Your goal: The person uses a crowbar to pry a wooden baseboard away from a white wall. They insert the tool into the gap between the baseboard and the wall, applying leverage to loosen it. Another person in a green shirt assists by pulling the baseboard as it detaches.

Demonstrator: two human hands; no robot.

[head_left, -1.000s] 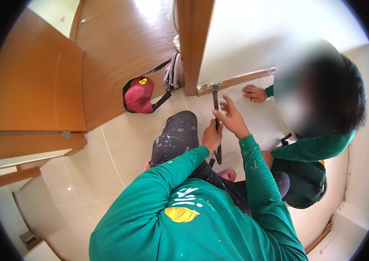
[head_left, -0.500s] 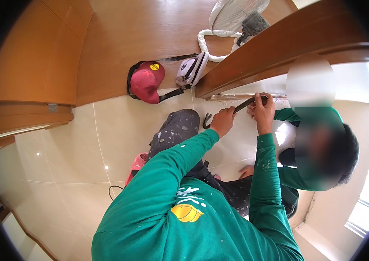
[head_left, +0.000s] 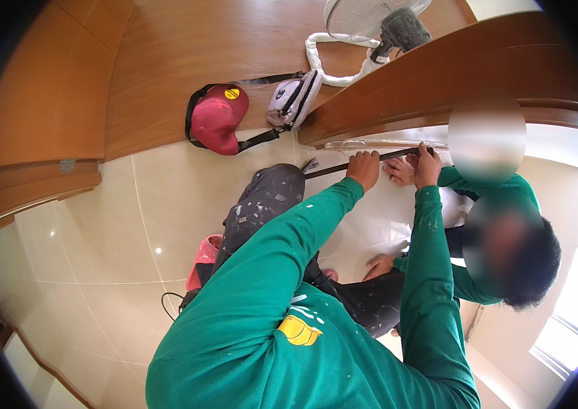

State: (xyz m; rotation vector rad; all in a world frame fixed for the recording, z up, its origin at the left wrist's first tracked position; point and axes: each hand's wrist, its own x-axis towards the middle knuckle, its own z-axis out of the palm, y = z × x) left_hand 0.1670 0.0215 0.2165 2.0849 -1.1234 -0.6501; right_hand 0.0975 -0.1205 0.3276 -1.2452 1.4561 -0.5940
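A dark crowbar [head_left: 332,169] stretches across in front of the wooden door frame's foot, its hooked end near my paint-spotted left knee. My left hand [head_left: 364,169] is wrapped round the middle of its shaft. Toward the other end, my right hand [head_left: 427,167] is closed on the bar. Just behind the shaft, between my two hands, a co-worker's hand [head_left: 398,171] reaches in low beside the wall base; I cannot tell whether it touches the bar. The broken, whitish edge [head_left: 350,144] along the frame's bottom lies close to the bar.
The brown door frame [head_left: 398,88] slants across the upper right. A co-worker in green [head_left: 517,191] crouches at my right, other hand [head_left: 379,267] low. A red cap [head_left: 217,123] and a pale bag [head_left: 293,101] lie ahead, with a fan [head_left: 398,34] beyond. Tiles [head_left: 98,238] spread leftward.
The crowbar has swung flatter, its hooked end rising toward the door frame. My left hand has shifted right and up along with it. The co-worker's hand shows more fully behind the bar.
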